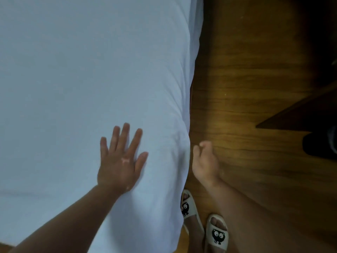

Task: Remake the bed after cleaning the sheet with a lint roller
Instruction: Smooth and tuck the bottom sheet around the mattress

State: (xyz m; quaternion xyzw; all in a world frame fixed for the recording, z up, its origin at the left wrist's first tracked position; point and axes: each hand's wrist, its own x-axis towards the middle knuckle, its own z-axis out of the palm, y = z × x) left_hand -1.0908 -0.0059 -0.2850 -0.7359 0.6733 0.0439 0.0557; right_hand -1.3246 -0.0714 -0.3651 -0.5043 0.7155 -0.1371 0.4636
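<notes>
Looking straight down along the side of the bed, and the white sheet (82, 79) fills the whole left part of the view, pulled mostly flat, with soft creases running down along its right edge where it drops over the mattress side. Left hand (120, 161) is flat on the sheet, palm down, fingers spread wide, pressing on the cloth close to that right edge; its grip is fully open and has hold of nothing, just resting on the fabric. Right hand (205, 161) is off the bed, just beside the hanging edge of the sheet and over the floor (255, 79); its fingers are curled loosely inward, thumb near the fingertips, and it's blurred, so I cannot tell whether that grip pinches any cloth or hangs empty. Both forearms come in bare from the bottom of the view. Down below, the person stands right against the bed in pale slippers: the left slipper (187, 207) is half tucked under the sheet's overhang, the right slipper (217, 232) is out on the wood, each printed with a small black cartoon figure with big eyes. The floor is brown wood plank, and a dark shape (310, 110) sits at the far right, too dim to make out
</notes>
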